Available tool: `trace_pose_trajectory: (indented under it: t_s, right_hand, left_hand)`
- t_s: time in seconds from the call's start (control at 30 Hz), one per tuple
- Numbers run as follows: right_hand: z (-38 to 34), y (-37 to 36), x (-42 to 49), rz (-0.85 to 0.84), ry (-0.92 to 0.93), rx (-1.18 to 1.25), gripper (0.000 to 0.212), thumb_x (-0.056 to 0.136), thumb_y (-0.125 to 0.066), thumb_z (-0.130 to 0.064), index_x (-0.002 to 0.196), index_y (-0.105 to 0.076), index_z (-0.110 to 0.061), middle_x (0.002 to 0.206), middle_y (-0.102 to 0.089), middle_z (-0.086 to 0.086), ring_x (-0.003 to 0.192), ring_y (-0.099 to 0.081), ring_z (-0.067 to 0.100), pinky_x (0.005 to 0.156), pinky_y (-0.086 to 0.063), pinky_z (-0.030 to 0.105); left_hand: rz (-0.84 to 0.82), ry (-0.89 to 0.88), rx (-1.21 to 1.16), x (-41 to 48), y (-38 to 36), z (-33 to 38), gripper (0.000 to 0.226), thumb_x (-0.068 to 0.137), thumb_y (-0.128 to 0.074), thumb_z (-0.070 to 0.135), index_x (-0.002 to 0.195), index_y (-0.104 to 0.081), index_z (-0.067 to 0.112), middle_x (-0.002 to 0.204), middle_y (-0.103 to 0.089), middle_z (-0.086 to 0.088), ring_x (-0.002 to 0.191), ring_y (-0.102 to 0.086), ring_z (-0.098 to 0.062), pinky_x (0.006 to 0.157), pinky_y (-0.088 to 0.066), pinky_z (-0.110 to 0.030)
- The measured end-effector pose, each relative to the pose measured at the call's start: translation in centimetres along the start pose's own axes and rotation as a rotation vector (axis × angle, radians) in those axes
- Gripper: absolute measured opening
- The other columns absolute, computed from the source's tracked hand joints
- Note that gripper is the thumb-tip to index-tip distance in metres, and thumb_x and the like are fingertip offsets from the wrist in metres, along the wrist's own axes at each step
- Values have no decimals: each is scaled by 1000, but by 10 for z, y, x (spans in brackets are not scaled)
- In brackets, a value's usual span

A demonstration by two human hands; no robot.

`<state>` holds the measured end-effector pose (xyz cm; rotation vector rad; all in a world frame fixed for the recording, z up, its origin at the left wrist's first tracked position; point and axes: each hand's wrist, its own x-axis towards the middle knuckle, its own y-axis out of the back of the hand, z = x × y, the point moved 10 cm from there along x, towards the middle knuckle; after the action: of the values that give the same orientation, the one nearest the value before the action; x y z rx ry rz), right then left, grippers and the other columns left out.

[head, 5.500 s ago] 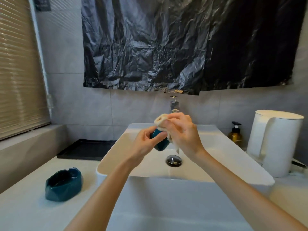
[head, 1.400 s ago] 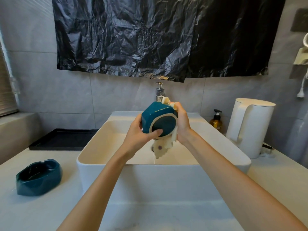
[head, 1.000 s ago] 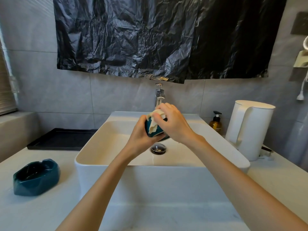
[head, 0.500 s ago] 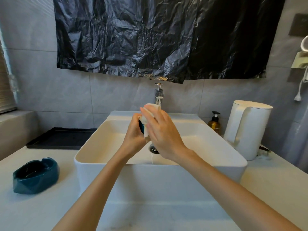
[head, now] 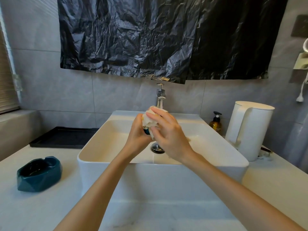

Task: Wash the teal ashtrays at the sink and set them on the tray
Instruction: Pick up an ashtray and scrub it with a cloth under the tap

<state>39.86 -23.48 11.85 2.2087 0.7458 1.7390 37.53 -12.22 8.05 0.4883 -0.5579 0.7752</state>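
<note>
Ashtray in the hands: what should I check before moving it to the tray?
1. Grip: left hand holds the held ashtray above the sink: ok.
2. Wiping done: right hand holds the cloth over it: not ok.
3. Surface clean: mostly hidden: cannot tell.
4. Rinse water: no stream shows from the faucet: not ok.
5. Drop spot: tray lies left of the sink: ok.
6. Other piece: second ashtray sits on the counter, off the tray: not ok.
</note>
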Motion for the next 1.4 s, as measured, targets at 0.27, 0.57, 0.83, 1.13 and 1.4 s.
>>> trace_pose_trajectory:
  t_s: [0.27,0.57,0.83,1.13,1.4]
  right_hand:
    - [36,-25,13,-32,-251,56,43,102,-26,-26,142,-41,-25,149,-37,-4,139,-28,9,116,-24,39]
    - [49,-22,17,-93,-328,25,43,103,-23,-28,144,-37,-27,147,-37,-7,132,-37,10,106,-34,31]
    - [50,-28,26,-99,-320,105,43,102,-24,-30,138,-47,-27,139,-48,-6,125,-42,10,101,-36,28]
    - [84,-33,-6,89,-837,956,42,99,-28,-44,96,-63,-20,78,-70,-2,73,-64,11,64,-53,24]
    - [75,-14,8,-29,-793,843,32,97,-38,-40,89,-63,-20,78,-66,0,74,-62,14,67,-49,28]
  left_hand:
    - [57,-37,76,0,10,2,50,58,-76,16,102,-51,10,97,-58,-12,88,-57,-27,74,-50,-42]
    - [54,8,39,-4,10,3,49,59,-77,21,98,-48,16,97,-57,-10,83,-56,-22,67,-51,-35]
    - [37,25,-54,-5,11,5,49,60,-75,14,102,-49,12,94,-57,-4,80,-54,-13,69,-49,-29]
    - [-44,202,-359,-6,6,-1,49,75,-76,8,114,-48,14,111,-62,-7,101,-64,-21,77,-57,-29]
    - [-136,182,-208,-5,-1,-2,47,73,-80,17,110,-50,19,106,-64,1,98,-64,-13,82,-55,-25]
